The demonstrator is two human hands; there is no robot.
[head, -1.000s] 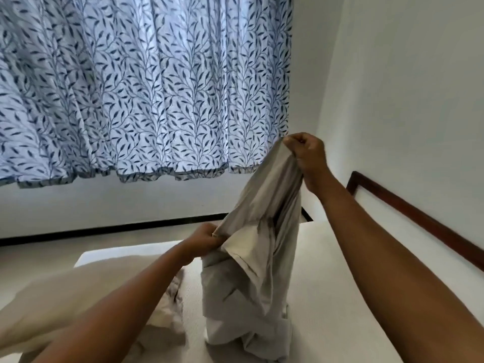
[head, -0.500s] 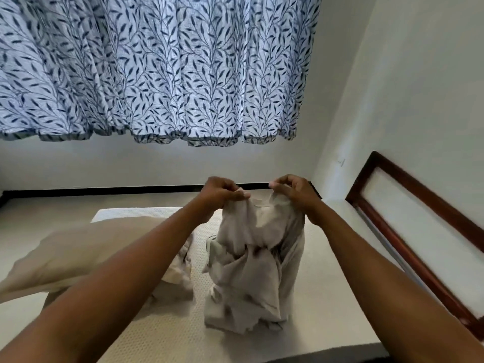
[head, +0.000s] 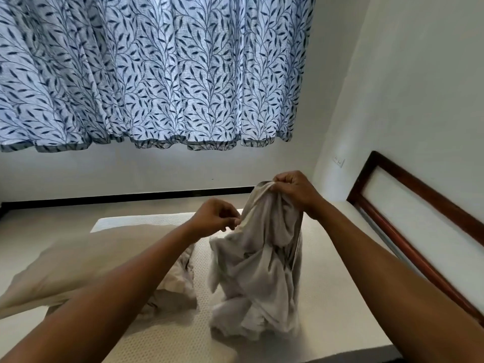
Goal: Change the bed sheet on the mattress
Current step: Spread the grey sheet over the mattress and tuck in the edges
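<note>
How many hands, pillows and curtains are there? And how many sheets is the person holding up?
Hands: 2 (left hand, right hand)
Pillow: 1
Curtain: 1
Sheet, held up by both hands: 1
Total: 5
</note>
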